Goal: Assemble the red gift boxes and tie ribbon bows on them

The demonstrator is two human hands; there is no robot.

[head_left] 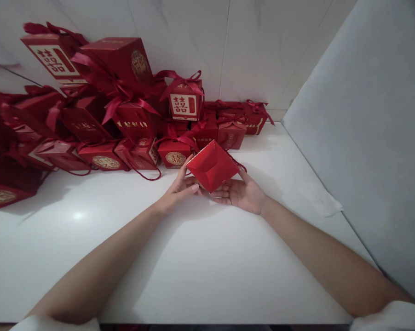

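A small red gift box (213, 166) is held between both hands above the white table, turned so that a square face with overlapping folded flaps points toward me. My left hand (184, 185) grips its left corner, fingers curved beneath. On the other side my right hand (244, 191) supports the right corner, with the thumb at the edge and the fingers under the box. A dark red cord shows behind the box's right side. Its far faces are hidden.
Many red gift boxes with ribbons are stacked along the tiled wall (262, 50), including one box (175, 154) just behind my left hand. A pale panel (359, 138) borders the white table (200, 266) on the right. A whitish scrap (326, 207) lies by that edge.
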